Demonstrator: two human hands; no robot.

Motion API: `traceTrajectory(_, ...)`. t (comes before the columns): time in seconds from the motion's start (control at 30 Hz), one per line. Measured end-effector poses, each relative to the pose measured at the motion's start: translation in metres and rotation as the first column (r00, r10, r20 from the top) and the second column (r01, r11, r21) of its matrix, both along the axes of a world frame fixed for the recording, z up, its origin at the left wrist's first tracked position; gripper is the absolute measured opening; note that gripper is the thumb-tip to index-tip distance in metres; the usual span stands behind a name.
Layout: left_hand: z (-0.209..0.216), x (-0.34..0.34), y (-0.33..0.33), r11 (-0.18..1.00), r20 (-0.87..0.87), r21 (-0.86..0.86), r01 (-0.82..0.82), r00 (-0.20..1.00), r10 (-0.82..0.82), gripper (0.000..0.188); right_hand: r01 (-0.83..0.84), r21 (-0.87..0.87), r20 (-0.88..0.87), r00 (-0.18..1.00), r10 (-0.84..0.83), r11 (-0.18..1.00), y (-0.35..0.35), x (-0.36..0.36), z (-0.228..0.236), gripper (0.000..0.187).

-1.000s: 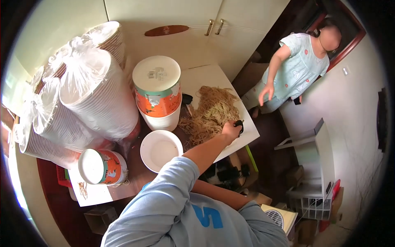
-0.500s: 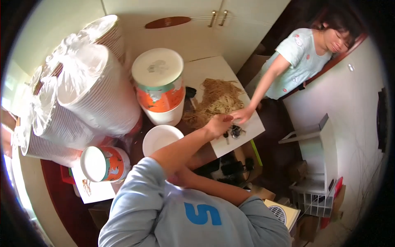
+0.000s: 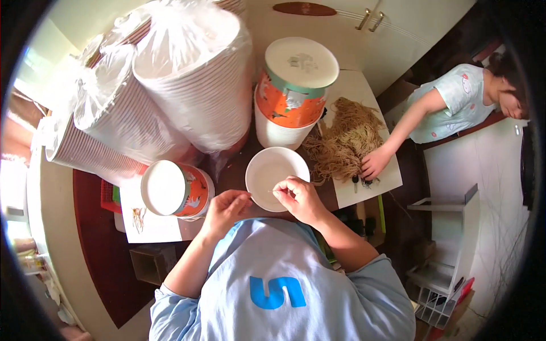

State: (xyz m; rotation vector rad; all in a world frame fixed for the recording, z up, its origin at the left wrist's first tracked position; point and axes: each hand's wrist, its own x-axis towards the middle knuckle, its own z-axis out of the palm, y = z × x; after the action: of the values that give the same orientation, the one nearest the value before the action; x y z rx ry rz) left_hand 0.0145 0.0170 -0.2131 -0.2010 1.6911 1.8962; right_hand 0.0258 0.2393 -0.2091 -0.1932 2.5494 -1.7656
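Note:
My left hand (image 3: 224, 211) is closed in a pinch at the near left side of a white paper bucket (image 3: 257, 179). My right hand (image 3: 300, 200) pinches too, over the bucket's near right rim. Something thin seems to lie at the fingertips of each hand, too fine to make out. The open bucket shows a bare white inside. Beyond my right hand lies a tangled pile of tan strings (image 3: 347, 136) on a white board (image 3: 364, 194). A co-worker's hand (image 3: 376, 162) rests at the pile's right edge, above small dark objects (image 3: 368, 183).
Plastic-wrapped stacks of white buckets (image 3: 196, 85) fill the left and back. A lidded orange-and-green bucket (image 3: 290, 105) tops a short bucket stack behind the open one. Another lidded bucket (image 3: 193, 190) stands left, beside a white sheet (image 3: 156, 227) with a few strands. A co-worker (image 3: 455, 105) is at right.
My left arm has drawn back from the co-worker's hand at the string pile. Both my hands are now together at the open bucket. The view has shifted, and the co-worker's hand stays by the pile.

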Motion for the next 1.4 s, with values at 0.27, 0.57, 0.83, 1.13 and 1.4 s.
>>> traceTrajectory(0.27, 0.011, -0.008, 0.003, 0.961, 0.239, 0.225, 0.159, 0.947, -0.213, 0.032, -0.070, 0.421, -0.371, 0.897, 0.242, 0.904, -0.017, 0.003, 0.019, 0.014)
traceTrajectory(0.57, 0.008, -0.016, 0.002, 0.909, 0.174, 0.207, 0.360, 0.901, -0.397, 0.027, -0.054, 0.505, -0.407, 0.866, 0.292, 0.862, -0.022, 0.011, 0.026, 0.019)
traceTrajectory(0.83, 0.008, -0.015, 0.000, 0.934, 0.134, 0.212, 0.288, 0.938, -0.320, 0.015, -0.048, 0.354, -0.340, 0.924, 0.176, 0.934, -0.029, 0.012, 0.024, 0.017)
traceTrajectory(1.13, 0.009, -0.003, 0.000, 0.954, -0.375, -0.221, 0.204, 0.885, -0.276, 0.010, -0.132, 0.405, -0.309, 0.911, 0.272, 0.905, -0.029, 0.008, 0.019, 0.013)
traceTrajectory(1.4, -0.013, -0.030, 0.012, 0.858, -0.853, -0.495, -0.139, 0.268, -0.448, 0.016, -0.072, 0.085, 0.001, 0.997, 0.072, 0.994, -0.030, -0.025, -0.019, 0.009)
